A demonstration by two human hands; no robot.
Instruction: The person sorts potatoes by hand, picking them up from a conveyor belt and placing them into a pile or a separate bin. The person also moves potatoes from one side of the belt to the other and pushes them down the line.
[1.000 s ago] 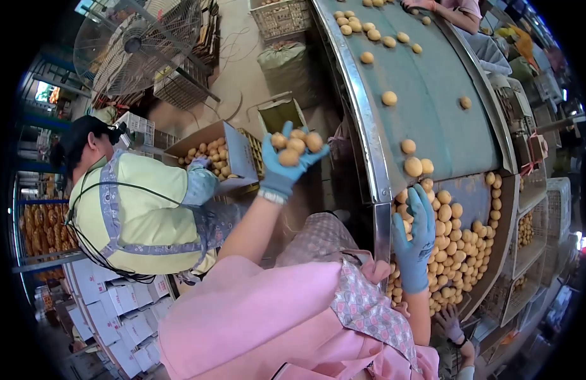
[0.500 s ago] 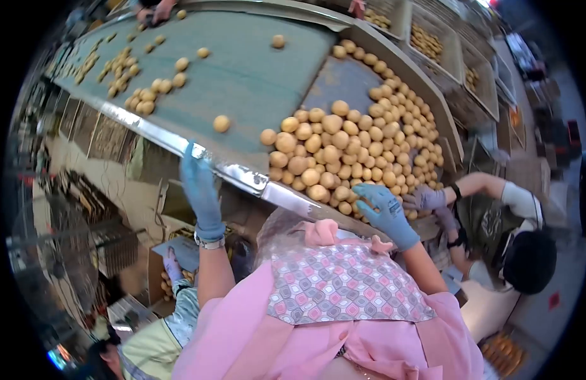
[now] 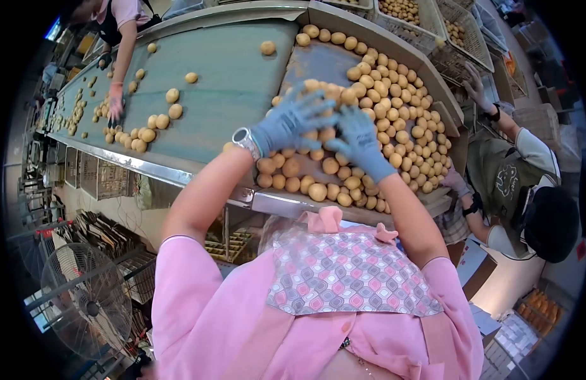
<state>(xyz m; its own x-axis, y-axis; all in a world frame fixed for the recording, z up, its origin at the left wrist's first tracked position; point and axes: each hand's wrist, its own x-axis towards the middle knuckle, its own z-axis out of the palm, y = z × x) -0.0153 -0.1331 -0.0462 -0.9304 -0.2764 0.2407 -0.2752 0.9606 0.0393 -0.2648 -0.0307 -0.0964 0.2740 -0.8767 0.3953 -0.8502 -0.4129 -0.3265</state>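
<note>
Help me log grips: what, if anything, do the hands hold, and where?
Cannot tell: left hand and right hand lie spread atop the fruit pile.

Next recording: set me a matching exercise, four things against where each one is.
Things:
1. left hand
2. right hand
3. fan
4. wire crate

Places:
A. lower left, below the belt
B. on the fruit pile, watch at its wrist
C. top, beyond the pile
D. on the fruit pile, no watch

Pairs: 1-B, 2-D, 3-A, 4-C
</note>
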